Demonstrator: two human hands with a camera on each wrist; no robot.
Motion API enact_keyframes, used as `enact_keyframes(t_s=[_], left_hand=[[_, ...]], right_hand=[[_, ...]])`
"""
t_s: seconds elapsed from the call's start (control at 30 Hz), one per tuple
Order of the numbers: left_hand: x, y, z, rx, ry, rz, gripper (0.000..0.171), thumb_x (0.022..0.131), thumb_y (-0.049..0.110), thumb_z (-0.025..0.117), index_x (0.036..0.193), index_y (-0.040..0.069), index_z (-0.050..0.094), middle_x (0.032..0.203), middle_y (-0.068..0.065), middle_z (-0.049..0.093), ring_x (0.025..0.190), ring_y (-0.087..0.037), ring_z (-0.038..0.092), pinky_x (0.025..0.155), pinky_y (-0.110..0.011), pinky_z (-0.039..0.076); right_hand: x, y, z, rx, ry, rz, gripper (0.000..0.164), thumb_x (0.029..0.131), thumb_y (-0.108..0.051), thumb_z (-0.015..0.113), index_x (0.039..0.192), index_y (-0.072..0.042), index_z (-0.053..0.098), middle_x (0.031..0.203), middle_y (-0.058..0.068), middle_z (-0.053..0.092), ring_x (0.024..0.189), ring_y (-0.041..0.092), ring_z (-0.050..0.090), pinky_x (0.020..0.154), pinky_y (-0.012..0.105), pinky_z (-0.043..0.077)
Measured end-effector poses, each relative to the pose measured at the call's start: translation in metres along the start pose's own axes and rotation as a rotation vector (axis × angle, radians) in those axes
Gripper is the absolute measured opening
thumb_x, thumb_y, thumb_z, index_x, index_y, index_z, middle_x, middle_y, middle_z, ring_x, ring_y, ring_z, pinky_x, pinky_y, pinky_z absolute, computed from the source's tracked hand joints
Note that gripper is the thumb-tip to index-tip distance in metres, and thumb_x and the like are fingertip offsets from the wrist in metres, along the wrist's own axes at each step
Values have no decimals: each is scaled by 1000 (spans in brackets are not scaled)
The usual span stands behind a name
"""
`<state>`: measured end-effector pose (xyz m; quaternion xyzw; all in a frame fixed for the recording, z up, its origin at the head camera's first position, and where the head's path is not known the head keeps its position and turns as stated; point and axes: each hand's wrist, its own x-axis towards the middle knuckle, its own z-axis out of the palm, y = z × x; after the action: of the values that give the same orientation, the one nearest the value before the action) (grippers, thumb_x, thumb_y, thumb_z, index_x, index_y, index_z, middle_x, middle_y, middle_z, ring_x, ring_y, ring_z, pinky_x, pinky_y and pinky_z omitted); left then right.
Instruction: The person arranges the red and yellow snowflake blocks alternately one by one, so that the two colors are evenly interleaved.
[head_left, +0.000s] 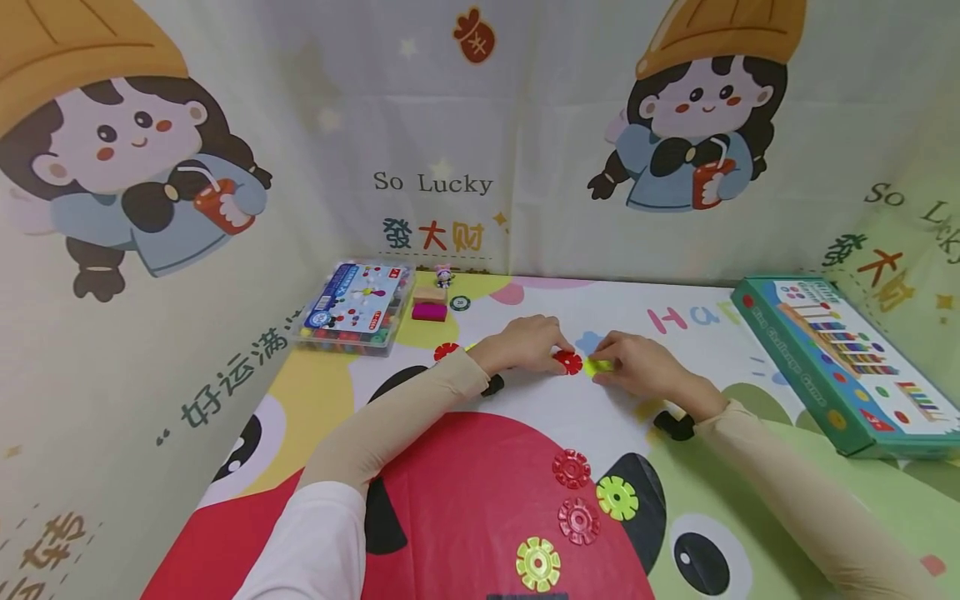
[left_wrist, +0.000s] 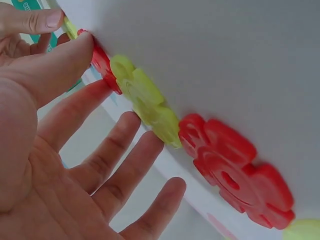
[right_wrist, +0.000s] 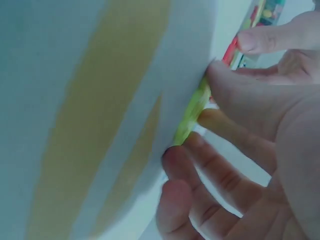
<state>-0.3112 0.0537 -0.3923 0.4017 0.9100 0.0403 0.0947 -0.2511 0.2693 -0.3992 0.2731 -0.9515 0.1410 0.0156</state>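
Note:
My left hand (head_left: 528,343) pinches a red notched snowflake disc (head_left: 569,362) between thumb and index finger, low over the table. Just to its right, my right hand (head_left: 639,365) pinches a yellow-green snowflake disc (head_left: 597,367), also seen edge-on in the right wrist view. The two discs lie close together; whether they touch I cannot tell. In the left wrist view a yellow-green disc (left_wrist: 145,102) and another red disc (left_wrist: 235,172) follow in a row behind the held red one. My left forearm and hand hide most of that row from the head view.
Loose red discs (head_left: 572,468) and yellow-green discs (head_left: 617,497) lie near me. At the back left are a clear-sided plastic case (head_left: 356,304), a magenta block (head_left: 429,312), a tan block (head_left: 430,294), a round token (head_left: 461,303) and a small figurine (head_left: 444,276). A green game box (head_left: 795,367) stands right.

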Motion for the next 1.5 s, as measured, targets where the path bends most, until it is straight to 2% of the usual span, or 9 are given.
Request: enact_keyframes(t_s=[0.2, 0.33, 0.43, 0.57, 0.67, 0.87, 1.07, 1.33, 1.5], left_hand=[[0, -1, -2, 0, -11, 13, 44, 85, 45, 66, 127, 33, 60, 111, 3, 56, 97, -10, 49, 75, -25, 44], [3, -2, -4, 1, -39, 9, 45, 86, 46, 63, 129, 33, 59, 116, 5, 57, 101, -10, 50, 79, -28, 46], [6, -1, -7, -9, -41, -3, 44, 87, 46, 62, 129, 33, 58, 122, 7, 58, 105, -9, 51, 82, -32, 47], [12, 7, -10, -5, -35, 1, 45, 87, 48, 62, 129, 33, 58, 125, 6, 56, 110, -12, 49, 84, -35, 47], [19, 15, -11, 8, -37, 25, 48, 85, 50, 63, 130, 34, 56, 121, 4, 54, 110, -14, 48, 85, -34, 46], [33, 29, -5, 49, -57, 48, 47, 83, 53, 65, 128, 42, 56, 119, 7, 52, 109, -11, 45, 87, -34, 43], [35, 34, 1, 75, -69, 20, 48, 82, 53, 65, 128, 45, 55, 121, 8, 52, 112, -11, 46, 90, -37, 41], [30, 36, -1, 69, -52, 25, 47, 83, 51, 65, 128, 44, 55, 121, 8, 52, 112, -10, 46, 90, -36, 42], [30, 38, -3, 85, -60, 21, 47, 83, 52, 65, 129, 44, 55, 121, 8, 52, 111, -10, 46, 89, -36, 41]], right_hand=[[-10, -11, -1, -40, 7, 24, 47, 77, -26, 78, 120, -12, 67, 111, 9, 64, 91, 21, 63, 73, 34, 55], [-26, -35, 2, -34, 17, -42, 50, 76, -32, 78, 121, -15, 66, 111, 5, 64, 95, 16, 61, 75, 33, 55], [-41, -61, 5, 8, -64, -124, 52, 77, -42, 76, 123, -22, 64, 113, -3, 62, 100, 10, 57, 78, 29, 54], [-60, -90, 9, 66, -219, -176, 56, 76, -53, 72, 126, -30, 61, 113, -11, 57, 101, 3, 50, 73, 20, 51], [-66, -102, 13, 60, -251, -187, 53, 75, -52, 72, 122, -29, 63, 109, -11, 56, 97, 1, 47, 71, 17, 49], [-63, -106, 17, 84, -220, -144, 40, 74, -45, 77, 106, -23, 67, 97, -11, 56, 86, 1, 48, 69, 18, 48], [-60, -104, 17, 119, -252, -99, 36, 73, -42, 78, 98, -23, 61, 91, -12, 53, 79, 1, 47, 69, 20, 45], [-64, -112, 13, 77, -196, -58, 39, 73, -32, 80, 106, -21, 62, 100, -9, 58, 85, 4, 55, 66, 18, 49], [-68, -110, 7, 93, -258, -98, 44, 74, -36, 79, 113, -19, 66, 110, -5, 57, 90, 5, 56, 69, 18, 51]])
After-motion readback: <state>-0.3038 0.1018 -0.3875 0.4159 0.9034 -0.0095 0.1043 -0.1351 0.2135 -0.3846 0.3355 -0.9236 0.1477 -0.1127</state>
